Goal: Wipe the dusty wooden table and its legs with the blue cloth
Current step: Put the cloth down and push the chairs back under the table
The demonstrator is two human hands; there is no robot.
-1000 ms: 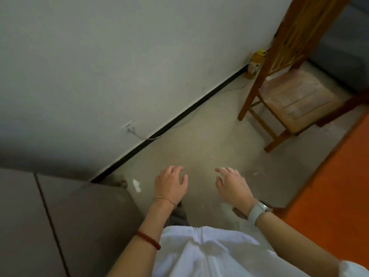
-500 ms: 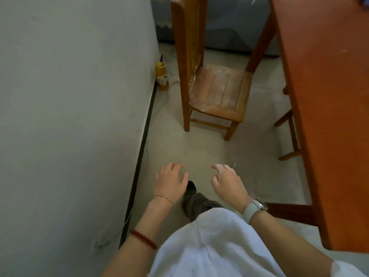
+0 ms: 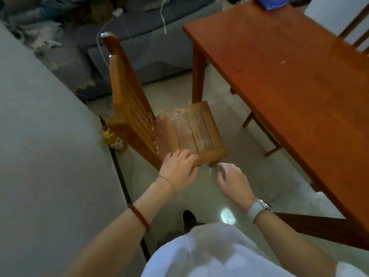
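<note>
Your left hand (image 3: 177, 170) hangs with fingers loosely bent and holds nothing; its fingertips overlap the near edge of the chair (image 3: 191, 130) seat, though whether they touch it I cannot tell; your right hand (image 3: 233, 180) is just beside it over the floor, fingers relaxed and a little spread, holding nothing either; two hands, both free. On your left wrist, two bands: a thin chain (image 3: 167, 179) and a red bead bracelet (image 3: 139, 216); on your right wrist, one watch (image 3: 257, 208). One shoe (image 3: 188, 216) shows below, between your arms. The chair seat is dusty, streaked pale; one yellow bottle (image 3: 113, 140) stands on the floor behind it, against the wall (image 3: 50, 156). To your right runs the table (image 3: 289, 76), two of its legs in view; the blue cloth (image 3: 271, 3), just the one, lies on its far end, well apart from both hands; a second chair (image 3: 357, 35) peeks in past the table's far side; one grey sofa (image 3: 149, 37) sits beyond.
</note>
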